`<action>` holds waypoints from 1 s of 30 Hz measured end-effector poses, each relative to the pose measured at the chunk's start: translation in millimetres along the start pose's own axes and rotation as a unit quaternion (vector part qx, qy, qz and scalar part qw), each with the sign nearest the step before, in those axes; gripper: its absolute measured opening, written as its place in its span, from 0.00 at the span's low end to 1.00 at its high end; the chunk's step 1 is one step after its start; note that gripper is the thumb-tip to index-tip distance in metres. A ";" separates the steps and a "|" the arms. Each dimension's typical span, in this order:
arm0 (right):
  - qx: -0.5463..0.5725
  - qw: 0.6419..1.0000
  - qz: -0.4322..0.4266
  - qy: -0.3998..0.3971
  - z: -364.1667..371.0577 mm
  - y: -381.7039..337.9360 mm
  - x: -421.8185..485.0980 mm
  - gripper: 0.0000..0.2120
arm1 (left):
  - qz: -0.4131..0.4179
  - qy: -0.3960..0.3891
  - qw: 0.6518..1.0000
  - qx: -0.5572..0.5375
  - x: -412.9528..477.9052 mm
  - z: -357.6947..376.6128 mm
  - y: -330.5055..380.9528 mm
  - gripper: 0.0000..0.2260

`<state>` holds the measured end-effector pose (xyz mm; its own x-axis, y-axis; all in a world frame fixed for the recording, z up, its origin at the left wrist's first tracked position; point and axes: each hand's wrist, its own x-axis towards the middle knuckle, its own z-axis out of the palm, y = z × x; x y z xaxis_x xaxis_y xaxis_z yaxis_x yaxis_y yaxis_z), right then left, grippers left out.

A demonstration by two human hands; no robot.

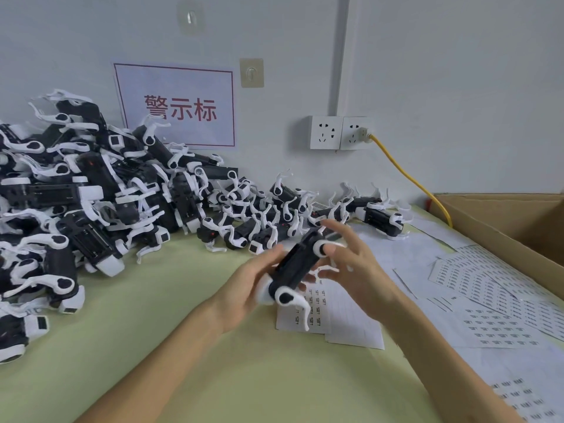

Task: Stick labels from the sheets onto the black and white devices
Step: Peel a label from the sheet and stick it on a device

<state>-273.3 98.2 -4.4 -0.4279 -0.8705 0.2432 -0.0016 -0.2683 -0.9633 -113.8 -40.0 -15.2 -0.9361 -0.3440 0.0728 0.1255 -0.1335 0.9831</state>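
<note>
Head view is showing the left hand (244,288) gripping one black and white device (297,264), its fingers curling round the lower end of the black body. The hand is holding it tilted in the air above the green table (183,346), over a label sheet (345,319) that is lying flat beneath. The right hand (357,270) is meeting the device from the other side with its fingers spread apart and mostly straight. One fingertip (331,250) is pressing on a white round part near the upper end. That spot is blurred, so a label under the fingertip may be there, but it cannot be made out.

A big pile of devices (91,209) is lying along the wall to the left and behind the hands. More label sheets (488,300) are overlapping on the right, beside a cardboard box (503,221). A yellow cable (409,178) is running from a wall socket (338,132) down toward the box, and a sign (180,108) with red characters is hanging above the pile.
</note>
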 end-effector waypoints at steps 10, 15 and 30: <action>-0.058 0.994 -0.001 0.089 -11.0 0.1 4.2 0.16 | -0.017 0.040 0.997 -0.069 -6.1 14.0 2.9 0.19; 0.011 0.994 -0.004 0.111 -14.9 -3.9 4.8 0.06 | 0.008 0.089 0.993 -0.080 -4.5 12.0 2.3 0.22; -0.103 0.992 -0.067 -0.007 9.7 1.9 -3.3 0.09 | 0.059 0.141 0.986 0.069 -2.8 16.9 -10.5 0.17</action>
<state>-263.2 96.6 -5.9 -0.3991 -0.8384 0.3713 -0.2438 -0.2933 -0.9244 -118.1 -22.0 -22.9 -0.7867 -0.5966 0.1584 0.1647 0.0444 0.9853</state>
